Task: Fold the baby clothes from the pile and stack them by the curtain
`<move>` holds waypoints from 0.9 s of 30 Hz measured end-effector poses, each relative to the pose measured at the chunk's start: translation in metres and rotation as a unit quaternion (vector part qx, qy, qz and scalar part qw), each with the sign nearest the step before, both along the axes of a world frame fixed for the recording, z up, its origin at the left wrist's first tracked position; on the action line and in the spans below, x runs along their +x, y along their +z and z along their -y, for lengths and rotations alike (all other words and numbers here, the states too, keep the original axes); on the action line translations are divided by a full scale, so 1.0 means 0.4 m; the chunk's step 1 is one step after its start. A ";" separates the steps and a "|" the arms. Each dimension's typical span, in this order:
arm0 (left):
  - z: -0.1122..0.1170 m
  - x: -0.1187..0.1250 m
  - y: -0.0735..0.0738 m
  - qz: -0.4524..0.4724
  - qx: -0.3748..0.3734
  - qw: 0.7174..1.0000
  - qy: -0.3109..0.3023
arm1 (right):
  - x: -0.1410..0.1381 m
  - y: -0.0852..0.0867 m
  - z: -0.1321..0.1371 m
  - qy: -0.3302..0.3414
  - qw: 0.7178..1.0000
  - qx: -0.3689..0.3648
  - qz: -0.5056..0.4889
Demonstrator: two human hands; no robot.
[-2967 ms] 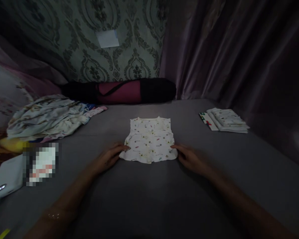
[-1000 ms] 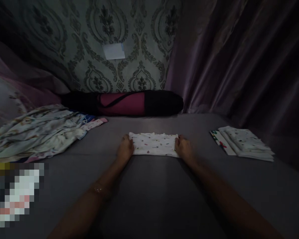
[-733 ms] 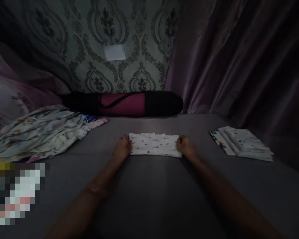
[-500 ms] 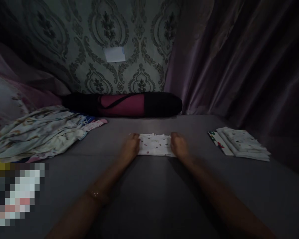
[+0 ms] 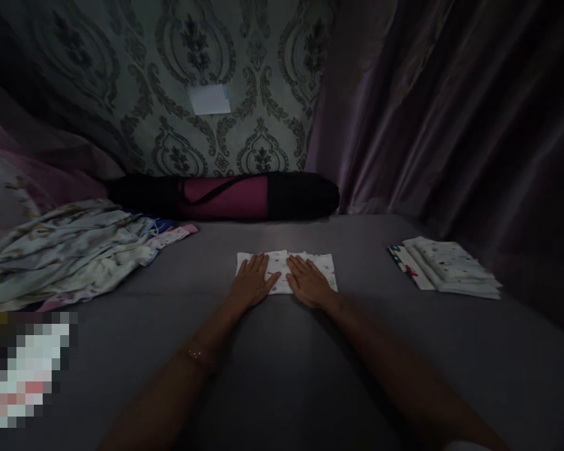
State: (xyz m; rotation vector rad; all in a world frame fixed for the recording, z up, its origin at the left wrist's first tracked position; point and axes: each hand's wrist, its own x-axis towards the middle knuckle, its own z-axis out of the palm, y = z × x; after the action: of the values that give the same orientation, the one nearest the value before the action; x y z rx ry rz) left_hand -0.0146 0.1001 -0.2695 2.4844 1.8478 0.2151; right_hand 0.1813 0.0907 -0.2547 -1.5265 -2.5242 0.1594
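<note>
A dim grey cloth surface [image 5: 282,382] spreads from near to far across the scene. Behind it stands a wall [image 5: 136,81] papered in a dark damask pattern, and a purplish curtain [image 5: 442,119] hangs in folds down the right side. A long black bag [image 5: 303,195] with a pink middle and a black strap lies along the far edge, at the foot of the wall. On the left a loose heap of printed clothes [image 5: 70,254] is spread out; in front of it, at the near left, a pale object [image 5: 31,369] is masked by coarse squares, so I cannot tell what it is. To the right, well apart from the hands, sits a small stack of folded cloths [image 5: 451,269]. The white printed garment [image 5: 279,261] lies in the middle, folded into a flat, wide band. The left hand [image 5: 252,280] rests palm down on its left part, fingers straight and thumb spread, gripping nothing. The right hand [image 5: 309,282] lies just as flat on its right part, fingers extended, likewise gripping nothing. A white paper [image 5: 209,99] shows on the wall, and a thin bracelet [image 5: 196,354] glints on the left wrist
</note>
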 end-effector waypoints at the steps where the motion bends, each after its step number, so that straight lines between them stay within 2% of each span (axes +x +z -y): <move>1: 0.000 -0.007 0.003 0.001 -0.009 1.000 0.007 | 0.011 0.003 -0.001 -0.004 1.000 -0.003 0.004; 9: -0.001 -0.042 0.005 0.042 -0.038 0.997 0.059 | 0.107 -0.005 -0.022 -0.016 1.000 -0.017 0.016; 14: -0.013 -0.052 -0.009 0.079 -0.033 0.995 0.057 | 0.126 -0.023 -0.029 -0.049 0.999 -0.014 0.006; 16: -0.012 -0.060 -0.005 0.109 -0.034 0.992 0.053 | 0.128 -0.008 -0.039 -0.051 0.998 -0.041 -0.002; 19: 0.007 -0.079 0.011 0.167 -0.029 0.983 0.073 | 0.134 0.044 -0.066 -0.074 0.993 -0.079 -0.036; 21: 0.032 -0.093 0.021 0.196 -0.022 0.976 0.097 | 0.135 0.080 -0.079 -0.098 0.992 -0.057 -0.058; 23: 0.061 -0.103 0.023 0.213 -0.022 0.970 0.119 | 0.128 0.093 -0.078 -0.097 0.993 -0.016 -0.065; 25: 0.088 -0.105 0.015 0.217 -0.032 0.966 0.137 | 0.117 0.077 -0.064 -0.075 0.996 0.001 -0.054; 27: 0.107 -0.105 -0.003 0.210 -0.030 0.966 0.145 | 0.105 0.042 -0.047 -0.062 0.998 0.001 -0.029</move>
State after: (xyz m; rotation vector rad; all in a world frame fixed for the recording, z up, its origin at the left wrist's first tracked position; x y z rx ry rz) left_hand -0.0564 0.0574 -0.2705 1.9214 1.9733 0.6304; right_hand 0.2233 0.1095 -0.2380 -1.6464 -2.3771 0.1810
